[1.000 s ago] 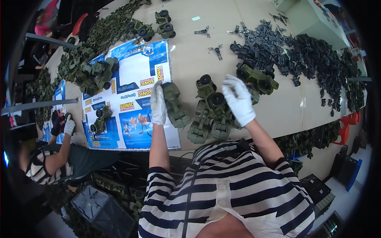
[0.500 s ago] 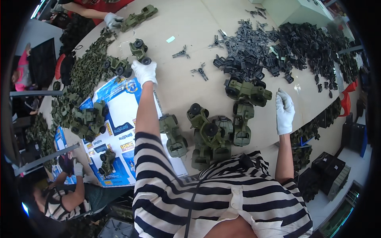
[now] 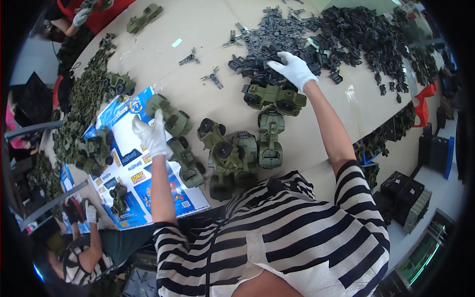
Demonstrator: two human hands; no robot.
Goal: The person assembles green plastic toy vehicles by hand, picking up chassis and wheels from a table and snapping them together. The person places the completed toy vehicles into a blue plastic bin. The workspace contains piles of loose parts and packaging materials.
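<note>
My left hand [image 3: 151,134], in a white glove, is open with thumb and fingers apart. Its thumb lies against a green toy military vehicle [image 3: 170,117], which rests on the table just right of it. My right hand [image 3: 296,72], also gloved, reaches over the near edge of a pile of dark grey plastic parts [image 3: 252,64]. Its fingers are spread, and nothing shows between them. Just below its wrist sits another green toy vehicle [image 3: 274,96]. Several more toy vehicles [image 3: 225,148] stand close together in front of me.
Printed blue and white cardboard [image 3: 123,138] covers the left part of the table, with green vehicles on it. Small green parts [image 3: 89,89] are heaped along the left edge. Black parts [image 3: 361,39] spread to the right. Co-workers' gloved hands [image 3: 81,17] show at the far left and lower left.
My left hand has drawn a toy vehicle nearer me and loosened its fingers. My right hand has gone forward and left to the dark parts. The whole view has shifted.
</note>
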